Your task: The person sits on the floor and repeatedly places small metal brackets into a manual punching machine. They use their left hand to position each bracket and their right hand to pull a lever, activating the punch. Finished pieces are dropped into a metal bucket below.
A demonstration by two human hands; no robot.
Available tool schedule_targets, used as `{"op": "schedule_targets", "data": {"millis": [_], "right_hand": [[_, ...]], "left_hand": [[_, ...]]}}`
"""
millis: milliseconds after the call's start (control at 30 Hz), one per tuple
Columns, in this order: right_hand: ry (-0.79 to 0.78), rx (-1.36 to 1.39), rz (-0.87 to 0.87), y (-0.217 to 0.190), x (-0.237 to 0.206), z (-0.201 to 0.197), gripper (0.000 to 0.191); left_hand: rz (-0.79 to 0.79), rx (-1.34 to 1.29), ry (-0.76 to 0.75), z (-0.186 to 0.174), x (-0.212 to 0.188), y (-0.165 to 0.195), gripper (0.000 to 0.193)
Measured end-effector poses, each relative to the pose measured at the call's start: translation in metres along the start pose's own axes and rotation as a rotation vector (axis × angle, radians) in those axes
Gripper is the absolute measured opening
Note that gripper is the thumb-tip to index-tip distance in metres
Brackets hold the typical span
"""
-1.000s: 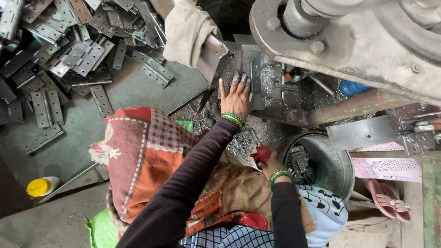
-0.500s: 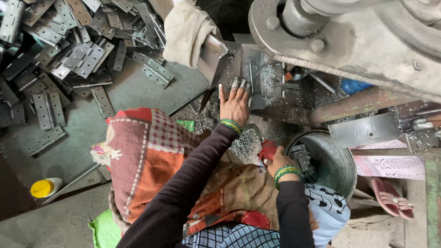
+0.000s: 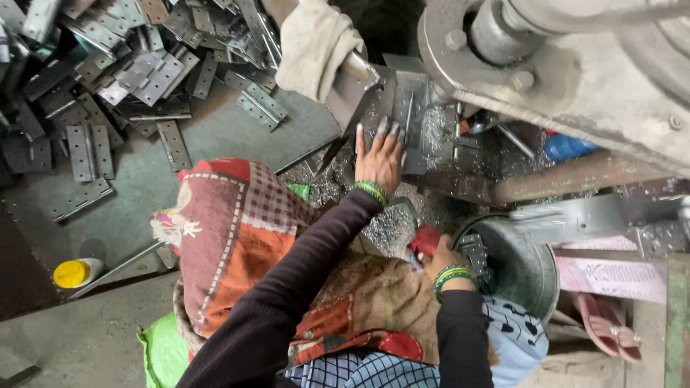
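Lying heaped at far left: grey hinge plates point(image 3: 108, 79), loosely piled on the floor; a yellow-capped container point(image 3: 75, 273) standing apart below them, beside a thin rod.

Covering the lap at centre-left: a red patterned cloth point(image 3: 230, 237).

Resting at centre: left hand point(image 3: 379, 159), fingers spread flat, pressing on a grey metal plate point(image 3: 402, 100) seated on the machine bed, in front of the press machine point(image 3: 575, 65). Metal shavings point(image 3: 388, 226) lying thick around the wrist and below the bed.

Reaching lower right of centre: right hand point(image 3: 442, 257), closed around a red-handled object point(image 3: 425, 239), at the rim of a round metal bucket point(image 3: 535, 276) holding small dark pieces. What the red object is: not discernible.

Judging progress: many plates lying heaped, one plate sitting at the machine; share of finished and unfinished pieces cannot be told.

Noting edges and room: sharp plate corners and swarf close to bare fingers; heavy machine body overhanging the left hand; room tight between bed, bucket and knees; open floor only toward lower left
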State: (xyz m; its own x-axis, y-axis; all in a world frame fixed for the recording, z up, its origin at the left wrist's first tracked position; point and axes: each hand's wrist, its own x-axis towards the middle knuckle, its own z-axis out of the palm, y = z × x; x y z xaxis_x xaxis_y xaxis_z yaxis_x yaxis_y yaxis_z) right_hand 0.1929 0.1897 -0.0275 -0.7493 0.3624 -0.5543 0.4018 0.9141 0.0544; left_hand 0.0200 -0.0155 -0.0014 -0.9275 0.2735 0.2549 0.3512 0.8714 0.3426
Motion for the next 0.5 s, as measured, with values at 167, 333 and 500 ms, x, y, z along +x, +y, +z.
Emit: {"op": "schedule_targets", "data": {"millis": [167, 333, 500], "right_hand": [[-0.001, 0.170, -0.015, -0.008, -0.011, -0.006, 0.053], [-0.223, 0.330, 0.118, -0.014, 0.038, 0.057, 0.069], [-0.093, 0.280, 0.005, 0.002, 0.034, 0.058, 0.060]], "left_hand": [[0.003, 0.081, -0.069, 0.004, 0.022, -0.001, 0.054], [0.011, 0.066, 0.004, 0.001, 0.017, 0.001, 0.052], [-0.006, -0.016, 0.050, -0.001, 0.013, 0.001, 0.052]]}}
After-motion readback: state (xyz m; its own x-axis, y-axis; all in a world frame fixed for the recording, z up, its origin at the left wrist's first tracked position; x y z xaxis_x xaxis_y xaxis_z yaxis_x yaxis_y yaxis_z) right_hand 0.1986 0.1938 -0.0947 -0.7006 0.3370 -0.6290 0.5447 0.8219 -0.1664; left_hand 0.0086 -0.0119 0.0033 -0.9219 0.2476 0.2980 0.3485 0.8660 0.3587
